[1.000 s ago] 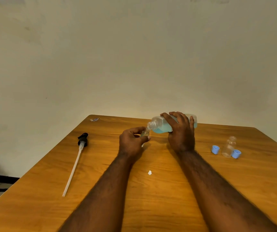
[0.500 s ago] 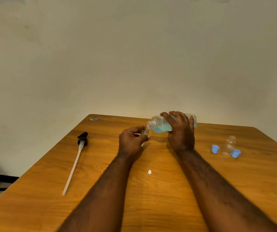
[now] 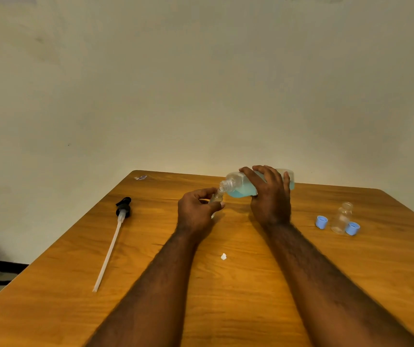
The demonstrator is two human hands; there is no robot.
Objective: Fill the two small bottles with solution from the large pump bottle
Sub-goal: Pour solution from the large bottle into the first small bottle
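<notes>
You are still gripping the tipped large bottle (image 3: 237, 187) in your right hand (image 3: 271, 199) and pinching the small bottle (image 3: 216, 197) at its mouth in your left hand (image 3: 196, 210), so the first fill is seemingly continuing.

Your left hand (image 3: 196, 211) covers most of the small bottle (image 3: 216, 197), fill level unreadable. Your right hand (image 3: 271, 196) hides the middle of the big bottle (image 3: 236, 186). Far-corner scrap (image 3: 141, 177): too small to identify.

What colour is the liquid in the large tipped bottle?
Light blue, showing through the clear large bottle held by the right hand; head view, the only one.
</notes>
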